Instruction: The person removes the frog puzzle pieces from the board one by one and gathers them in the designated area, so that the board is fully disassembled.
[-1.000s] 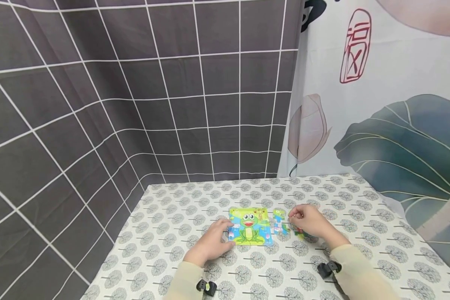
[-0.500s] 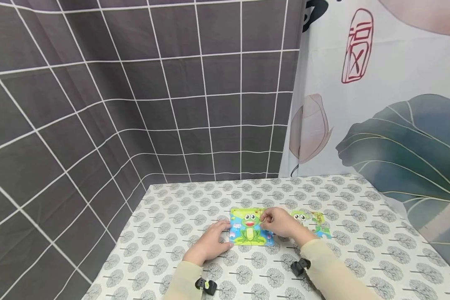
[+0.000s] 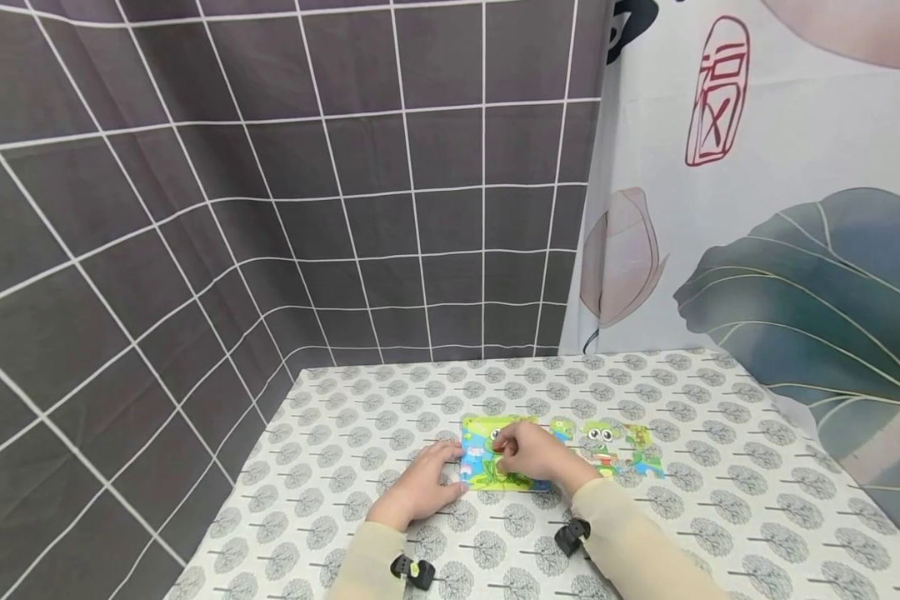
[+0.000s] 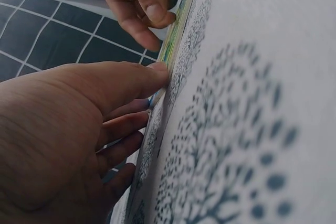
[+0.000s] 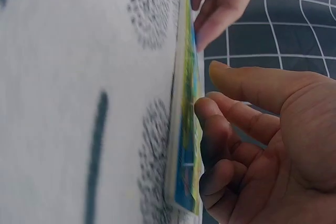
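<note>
Green frog board: flat on the tree-print cloth, between the two hands; reference for all clock positions below.
Left hand: at nine o'clock; fingers nearly straight, thumb spread from them, tips against the board's edge; grasps nothing.
Right hand: over the board's middle, wrist towards four o'clock; fingers bent, thumb and forefinger apart, no piece visible between them.
Fingertip contact, right: edge-on in the right wrist view; probably close to the surface, but touch or hover cannot be told.
Loose pieces: at three o'clock, among them a frog-eyed piece and a green-and-blue piece.
Risk, board: could slide or turn on the cloth, should the right fingers drag sideways while the left merely rests against the edge.
Risk, picture: a part of it could be tipped or nudged out of line by an off-centre press, the hand covering the spot.
Risk, loose pieces: could be scattered by the cream sleeve, near them on the five o'clock side, if it swings outward.
Change, right hand: half a second ago at the board's three o'clock edge; now further inward, hiding one frog eye.
Change, left hand: none apparent.
</note>
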Demonstrator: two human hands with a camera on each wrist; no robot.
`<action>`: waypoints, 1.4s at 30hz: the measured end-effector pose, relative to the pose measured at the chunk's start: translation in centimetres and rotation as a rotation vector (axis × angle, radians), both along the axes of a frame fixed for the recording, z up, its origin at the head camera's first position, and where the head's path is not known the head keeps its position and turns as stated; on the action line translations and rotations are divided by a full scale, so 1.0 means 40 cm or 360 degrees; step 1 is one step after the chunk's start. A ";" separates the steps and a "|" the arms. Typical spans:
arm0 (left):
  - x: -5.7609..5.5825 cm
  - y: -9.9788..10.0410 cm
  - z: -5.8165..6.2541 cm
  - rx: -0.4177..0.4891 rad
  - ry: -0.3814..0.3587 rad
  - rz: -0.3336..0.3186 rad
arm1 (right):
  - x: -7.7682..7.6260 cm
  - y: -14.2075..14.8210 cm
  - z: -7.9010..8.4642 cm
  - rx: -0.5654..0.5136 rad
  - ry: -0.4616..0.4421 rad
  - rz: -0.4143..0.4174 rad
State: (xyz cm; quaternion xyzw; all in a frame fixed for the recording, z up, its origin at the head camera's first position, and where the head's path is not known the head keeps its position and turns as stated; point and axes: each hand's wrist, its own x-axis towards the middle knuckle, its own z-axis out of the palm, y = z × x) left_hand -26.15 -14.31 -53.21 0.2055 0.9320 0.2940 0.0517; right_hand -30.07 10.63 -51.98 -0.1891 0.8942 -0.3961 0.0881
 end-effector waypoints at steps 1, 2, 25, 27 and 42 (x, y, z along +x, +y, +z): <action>0.000 0.000 0.000 0.0006 -0.0001 0.0000 | 0.000 -0.004 -0.003 0.0011 0.0003 0.0010; 0.000 0.000 -0.001 0.0010 0.0000 0.0001 | 0.000 -0.007 -0.005 0.0022 0.0015 0.0021; -0.002 0.000 -0.005 0.0030 0.0004 0.0013 | 0.016 -0.030 -0.010 0.0087 0.0070 0.0021; -0.001 0.000 -0.005 0.0032 0.0009 0.0008 | 0.017 -0.032 -0.010 0.0080 0.0053 0.0021; -0.002 0.001 -0.006 0.0029 0.0002 0.0032 | 0.020 -0.036 -0.008 0.0096 0.0012 -0.0012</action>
